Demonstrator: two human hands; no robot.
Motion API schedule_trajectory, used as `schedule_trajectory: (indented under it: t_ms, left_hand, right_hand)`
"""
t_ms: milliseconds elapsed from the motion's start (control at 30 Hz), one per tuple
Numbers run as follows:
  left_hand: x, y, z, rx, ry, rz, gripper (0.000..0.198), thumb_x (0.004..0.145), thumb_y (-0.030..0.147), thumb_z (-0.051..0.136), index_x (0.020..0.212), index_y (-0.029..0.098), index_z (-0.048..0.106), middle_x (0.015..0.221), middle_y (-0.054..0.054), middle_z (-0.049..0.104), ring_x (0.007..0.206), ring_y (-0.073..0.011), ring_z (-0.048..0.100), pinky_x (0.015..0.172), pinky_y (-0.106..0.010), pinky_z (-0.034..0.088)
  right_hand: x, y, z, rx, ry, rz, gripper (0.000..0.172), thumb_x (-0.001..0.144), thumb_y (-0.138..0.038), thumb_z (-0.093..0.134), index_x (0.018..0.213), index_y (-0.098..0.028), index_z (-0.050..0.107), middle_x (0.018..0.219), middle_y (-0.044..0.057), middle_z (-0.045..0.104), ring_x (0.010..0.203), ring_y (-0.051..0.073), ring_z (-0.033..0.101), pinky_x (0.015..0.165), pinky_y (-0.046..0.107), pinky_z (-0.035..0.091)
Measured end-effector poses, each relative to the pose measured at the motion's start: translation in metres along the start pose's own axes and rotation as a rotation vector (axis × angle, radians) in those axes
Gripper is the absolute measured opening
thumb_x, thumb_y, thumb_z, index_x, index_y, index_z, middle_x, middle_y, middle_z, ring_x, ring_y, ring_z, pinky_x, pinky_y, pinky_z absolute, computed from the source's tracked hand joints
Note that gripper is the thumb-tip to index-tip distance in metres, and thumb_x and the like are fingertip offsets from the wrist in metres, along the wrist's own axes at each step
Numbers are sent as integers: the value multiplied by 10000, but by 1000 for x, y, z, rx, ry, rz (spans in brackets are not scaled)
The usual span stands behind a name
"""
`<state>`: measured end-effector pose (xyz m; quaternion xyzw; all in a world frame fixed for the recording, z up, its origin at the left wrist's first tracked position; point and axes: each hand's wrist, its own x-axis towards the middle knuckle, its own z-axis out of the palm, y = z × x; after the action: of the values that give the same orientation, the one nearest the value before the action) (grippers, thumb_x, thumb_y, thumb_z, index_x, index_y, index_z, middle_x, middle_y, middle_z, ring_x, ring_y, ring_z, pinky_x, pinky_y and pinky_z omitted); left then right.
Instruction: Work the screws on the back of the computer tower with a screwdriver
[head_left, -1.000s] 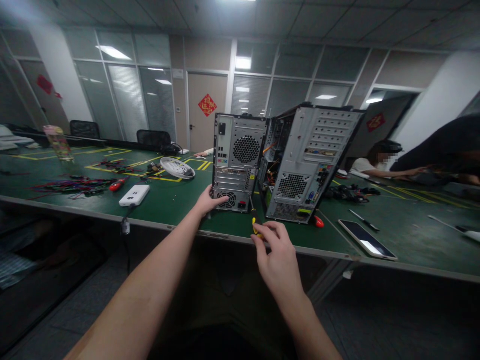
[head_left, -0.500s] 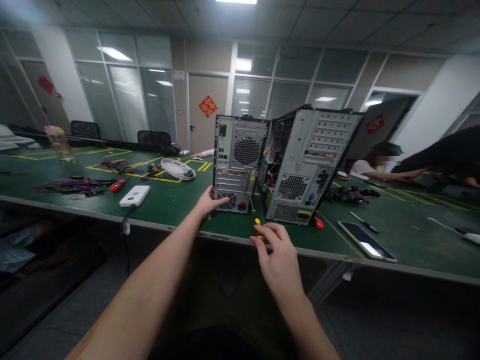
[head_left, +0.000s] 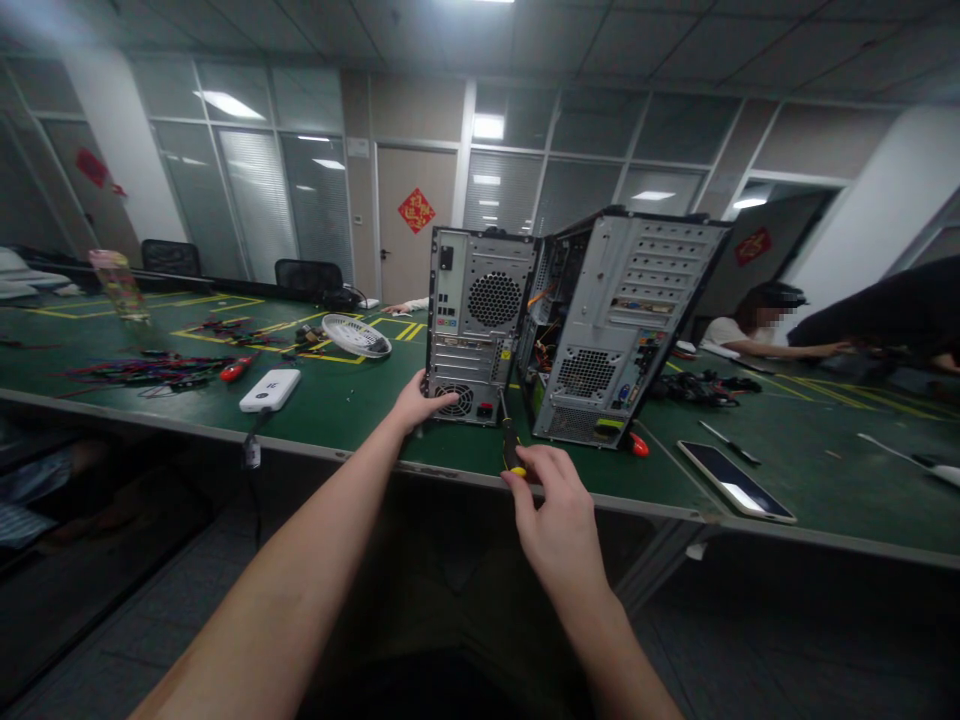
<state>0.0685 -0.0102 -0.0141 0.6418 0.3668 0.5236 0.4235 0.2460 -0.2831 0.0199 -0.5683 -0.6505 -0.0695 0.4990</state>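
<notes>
At tabletop (head_left: 352, 402) edge: right hand (head_left: 555, 510) fingers pinch screwdriver (head_left: 511, 440), likely light, best held by handle; left hand (head_left: 415, 403) grips narrower computer case (head_left: 469, 358) low, probably heavy, rigid.

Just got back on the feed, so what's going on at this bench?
One person is working at the back of the smaller computer tower. Their right hand holds a screwdriver by its handle end, the shaft pointing at the tower's lower right edge; the tip's contact is too small to make out. Their left hand is against the lower left side. The larger computer tower stands alongside, with neither hand on it.
</notes>
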Motion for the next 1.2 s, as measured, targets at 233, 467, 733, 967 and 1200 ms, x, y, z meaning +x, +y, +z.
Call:
schedule_trajectory:
  t_ms: [233, 467, 733, 967, 1200]
  left_hand:
    - [-2, 4, 1, -17, 10, -3, 893, 596, 491, 1029, 1355, 203, 657, 1341, -155, 765, 1259, -335, 726, 1182, -503, 506]
    - [1, -2, 0, -13, -1, -1, 915, 599, 522, 1022, 1375, 213, 649, 1353, -152, 763, 1252, -325, 731, 1165, -495, 522]
    - [2, -4, 1, 1, -4, 5, 939, 600, 538, 1018, 1391, 202, 639, 1365, -161, 756, 1261, -326, 725, 1159, -496, 524]
    - [0, -2, 0, -3, 9, 6, 925, 599, 529, 1020, 1381, 206, 648, 1354, -161, 758, 1262, -338, 721, 1165, -513, 516]
    - [-3, 4, 3, -19, 8, 5, 881, 600, 491, 1028, 1344, 198, 658, 1331, -150, 770, 1239, -330, 734, 1164, -507, 526]
  right_hand:
    - [-1, -1, -1, 2, 6, 6, 214, 1044, -262, 597, 1176, -220, 760, 1200, 127, 715, 1023, 272, 754, 929, 426, 643]
    - [1, 0, 0, 28, 55, -19, 184, 1039, -263, 618, 1153, -219, 756, 1151, 121, 724, 1021, 272, 747, 919, 415, 650]
    - [-1, 2, 0, 10, 7, -33, 286, 1041, -184, 559, 1233, -193, 770, 1263, 148, 711, 1138, 283, 741, 1003, 427, 637]
    - [0, 1, -1, 22, 23, -15, 248, 1029, -216, 610, 1220, -186, 766, 1188, 140, 734, 1059, 286, 752, 972, 441, 641]
    - [0, 1, -2, -8, 4, -39, 258, 1030, -213, 603, 1212, -189, 785, 1231, 141, 732, 1075, 286, 757, 974, 440, 638]
